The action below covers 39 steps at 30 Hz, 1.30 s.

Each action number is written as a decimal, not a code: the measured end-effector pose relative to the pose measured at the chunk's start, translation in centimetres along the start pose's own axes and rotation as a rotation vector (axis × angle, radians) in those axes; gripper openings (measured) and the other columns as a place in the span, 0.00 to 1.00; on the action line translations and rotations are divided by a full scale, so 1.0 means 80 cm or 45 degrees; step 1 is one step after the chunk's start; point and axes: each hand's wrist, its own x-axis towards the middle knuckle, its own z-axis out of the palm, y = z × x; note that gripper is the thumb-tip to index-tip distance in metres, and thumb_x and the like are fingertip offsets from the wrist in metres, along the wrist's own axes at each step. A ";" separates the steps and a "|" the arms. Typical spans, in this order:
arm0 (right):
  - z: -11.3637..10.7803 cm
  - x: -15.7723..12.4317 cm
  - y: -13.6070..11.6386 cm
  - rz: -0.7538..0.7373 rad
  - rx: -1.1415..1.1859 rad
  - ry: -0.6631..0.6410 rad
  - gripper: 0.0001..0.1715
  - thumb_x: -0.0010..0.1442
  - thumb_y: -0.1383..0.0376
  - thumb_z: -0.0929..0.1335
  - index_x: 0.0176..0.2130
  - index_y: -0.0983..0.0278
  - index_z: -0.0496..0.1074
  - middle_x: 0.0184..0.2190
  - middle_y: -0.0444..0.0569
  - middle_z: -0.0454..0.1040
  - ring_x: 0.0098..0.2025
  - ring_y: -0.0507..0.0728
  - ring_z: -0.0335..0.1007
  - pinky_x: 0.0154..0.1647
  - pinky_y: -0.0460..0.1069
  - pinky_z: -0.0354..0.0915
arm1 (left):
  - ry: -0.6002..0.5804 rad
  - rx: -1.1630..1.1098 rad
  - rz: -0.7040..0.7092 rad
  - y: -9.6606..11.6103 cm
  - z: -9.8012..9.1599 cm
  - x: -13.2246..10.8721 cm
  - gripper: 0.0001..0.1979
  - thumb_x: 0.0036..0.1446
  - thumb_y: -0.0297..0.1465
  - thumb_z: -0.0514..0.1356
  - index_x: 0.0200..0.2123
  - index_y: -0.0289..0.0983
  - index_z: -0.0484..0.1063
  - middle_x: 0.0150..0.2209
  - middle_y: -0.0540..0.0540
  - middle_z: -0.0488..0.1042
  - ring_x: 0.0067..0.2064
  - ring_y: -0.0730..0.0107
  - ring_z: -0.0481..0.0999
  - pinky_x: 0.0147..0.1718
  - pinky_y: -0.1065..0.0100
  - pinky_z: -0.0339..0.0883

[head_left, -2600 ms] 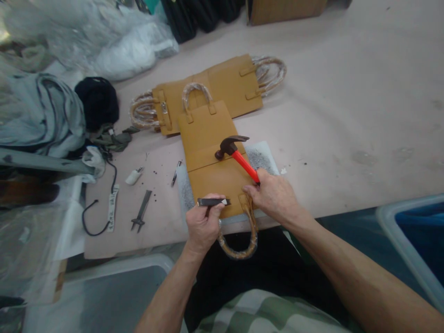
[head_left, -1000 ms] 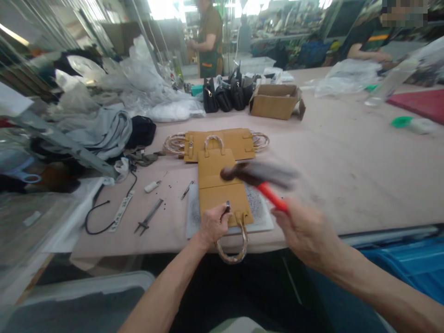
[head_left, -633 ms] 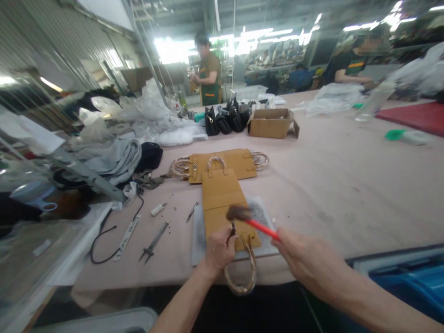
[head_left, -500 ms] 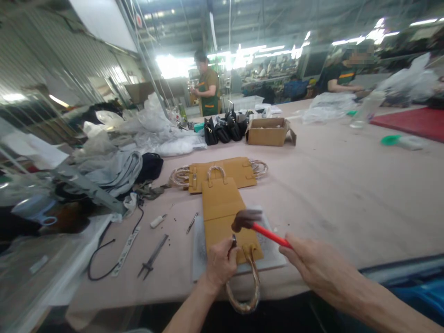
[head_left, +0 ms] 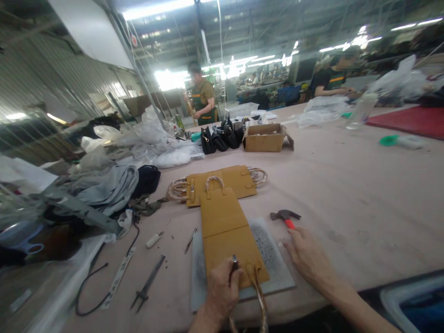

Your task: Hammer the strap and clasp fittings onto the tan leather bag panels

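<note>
My left hand (head_left: 222,282) is closed round a short metal punch (head_left: 235,262), whose shiny top shows above the fingers. It rests on the lower part of a tan bag panel (head_left: 227,231) with a wrapped handle (head_left: 257,296) at its near end. Under the panel lies a pale, speckled slab (head_left: 267,245). To the right of that slab, my right hand (head_left: 307,249) is round the red handle of a claw hammer (head_left: 286,216). The hammer's head is down at the table, and most of its handle is hidden by the hand.
More tan panels (head_left: 225,180) with wrapped handles lie behind. Calipers (head_left: 148,283), a white-handled tool (head_left: 153,239) and a pen-like tool (head_left: 190,240) are on the left. Black bags (head_left: 222,138) and a cardboard box (head_left: 263,141) stand farther back. Two co-workers are beyond the table.
The hammer has moved right, away from above the punch, and down to the table beside the slab. My left hand stays on the panel with the punch. The view has shifted a little.
</note>
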 end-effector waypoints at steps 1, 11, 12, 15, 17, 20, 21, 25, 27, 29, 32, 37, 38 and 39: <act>0.004 -0.003 -0.019 -0.070 0.044 0.019 0.18 0.68 0.62 0.62 0.51 0.68 0.73 0.50 0.64 0.76 0.50 0.66 0.75 0.49 0.59 0.71 | 0.002 0.002 0.001 0.000 0.000 0.000 0.07 0.63 0.28 0.55 0.39 0.42 0.72 0.32 0.45 0.80 0.33 0.63 0.82 0.34 0.67 0.74; 0.059 -0.036 -0.106 -0.456 0.172 -0.103 0.26 0.66 0.64 0.64 0.62 0.62 0.70 0.62 0.57 0.70 0.64 0.68 0.62 0.65 0.66 0.58 | -0.093 -0.136 -0.048 0.011 -0.008 0.002 0.09 0.65 0.31 0.53 0.36 0.41 0.74 0.30 0.44 0.78 0.32 0.64 0.80 0.33 0.67 0.74; 0.061 -0.034 -0.102 -0.467 0.183 -0.094 0.26 0.66 0.63 0.64 0.62 0.62 0.70 0.62 0.56 0.71 0.64 0.67 0.63 0.65 0.66 0.58 | -0.012 -0.233 -0.216 0.009 -0.008 0.005 0.08 0.65 0.32 0.55 0.37 0.40 0.74 0.31 0.44 0.79 0.33 0.64 0.80 0.34 0.67 0.75; 0.062 -0.030 -0.097 -0.463 0.205 -0.080 0.25 0.66 0.62 0.64 0.61 0.61 0.71 0.61 0.56 0.71 0.63 0.67 0.63 0.64 0.65 0.58 | 0.296 -0.565 -0.651 -0.004 -0.019 0.016 0.11 0.63 0.39 0.58 0.39 0.37 0.73 0.34 0.43 0.81 0.36 0.62 0.82 0.39 0.63 0.78; 0.062 -0.030 -0.097 -0.455 0.207 -0.065 0.25 0.66 0.62 0.64 0.61 0.61 0.71 0.61 0.56 0.72 0.63 0.67 0.64 0.64 0.66 0.58 | 0.395 -0.616 -0.771 -0.018 -0.039 0.023 0.13 0.61 0.41 0.59 0.40 0.36 0.73 0.34 0.43 0.81 0.37 0.61 0.83 0.40 0.62 0.78; 0.063 -0.032 -0.098 -0.452 0.222 -0.054 0.25 0.67 0.61 0.64 0.60 0.61 0.72 0.61 0.56 0.72 0.62 0.67 0.64 0.64 0.66 0.59 | 0.293 -0.308 -0.859 -0.043 -0.086 0.029 0.13 0.60 0.40 0.59 0.38 0.36 0.74 0.32 0.44 0.81 0.34 0.60 0.81 0.35 0.63 0.75; 0.064 -0.032 -0.098 -0.448 0.235 -0.058 0.25 0.67 0.60 0.64 0.60 0.61 0.72 0.61 0.56 0.72 0.62 0.67 0.64 0.64 0.66 0.59 | 0.233 -0.125 -0.887 -0.051 -0.102 0.030 0.12 0.61 0.39 0.58 0.36 0.36 0.75 0.31 0.43 0.81 0.34 0.59 0.81 0.33 0.64 0.74; 0.065 -0.031 -0.096 -0.403 0.348 -0.090 0.24 0.68 0.58 0.63 0.60 0.61 0.72 0.61 0.56 0.72 0.63 0.67 0.64 0.65 0.67 0.58 | -0.094 0.678 -0.992 -0.072 -0.150 0.030 0.11 0.62 0.32 0.56 0.36 0.35 0.77 0.36 0.35 0.82 0.40 0.52 0.82 0.38 0.62 0.70; 0.065 -0.029 -0.093 -0.342 0.477 -0.117 0.22 0.69 0.58 0.63 0.58 0.62 0.73 0.60 0.57 0.72 0.63 0.67 0.64 0.65 0.67 0.59 | -0.262 0.920 -1.048 -0.073 -0.159 0.029 0.12 0.63 0.31 0.56 0.40 0.33 0.78 0.40 0.31 0.82 0.45 0.49 0.83 0.40 0.61 0.70; 0.063 -0.029 -0.088 -0.255 0.689 -0.090 0.21 0.70 0.59 0.62 0.56 0.62 0.73 0.57 0.57 0.74 0.60 0.65 0.67 0.63 0.65 0.61 | -0.386 1.062 -1.073 -0.068 -0.161 0.026 0.14 0.64 0.31 0.55 0.44 0.30 0.78 0.43 0.29 0.82 0.47 0.47 0.82 0.42 0.59 0.70; 0.061 -0.031 -0.078 -0.081 1.088 0.035 0.19 0.69 0.59 0.61 0.53 0.61 0.74 0.53 0.55 0.76 0.57 0.62 0.71 0.61 0.62 0.65 | -0.470 1.211 -1.012 -0.059 -0.159 0.022 0.16 0.66 0.31 0.51 0.46 0.29 0.77 0.46 0.29 0.80 0.49 0.45 0.81 0.44 0.57 0.71; 0.059 -0.037 -0.065 0.117 1.211 0.027 0.18 0.68 0.63 0.62 0.54 0.61 0.73 0.52 0.53 0.76 0.55 0.59 0.72 0.59 0.57 0.69 | -0.350 1.306 -0.825 -0.053 -0.154 0.006 0.15 0.67 0.31 0.52 0.47 0.31 0.76 0.48 0.32 0.77 0.48 0.46 0.80 0.42 0.56 0.73; 0.057 -0.038 -0.064 0.120 1.200 0.022 0.18 0.68 0.64 0.62 0.53 0.61 0.73 0.51 0.52 0.76 0.54 0.59 0.73 0.58 0.57 0.69 | -0.307 1.281 -0.778 -0.052 -0.151 0.000 0.15 0.67 0.31 0.52 0.47 0.32 0.76 0.48 0.33 0.77 0.48 0.47 0.79 0.42 0.56 0.73; 0.055 -0.041 -0.064 0.116 1.187 0.020 0.17 0.67 0.64 0.62 0.52 0.61 0.73 0.51 0.52 0.77 0.54 0.59 0.73 0.57 0.57 0.70 | -0.263 1.238 -0.722 -0.050 -0.147 -0.007 0.14 0.67 0.31 0.52 0.47 0.33 0.76 0.48 0.34 0.78 0.48 0.49 0.79 0.43 0.57 0.73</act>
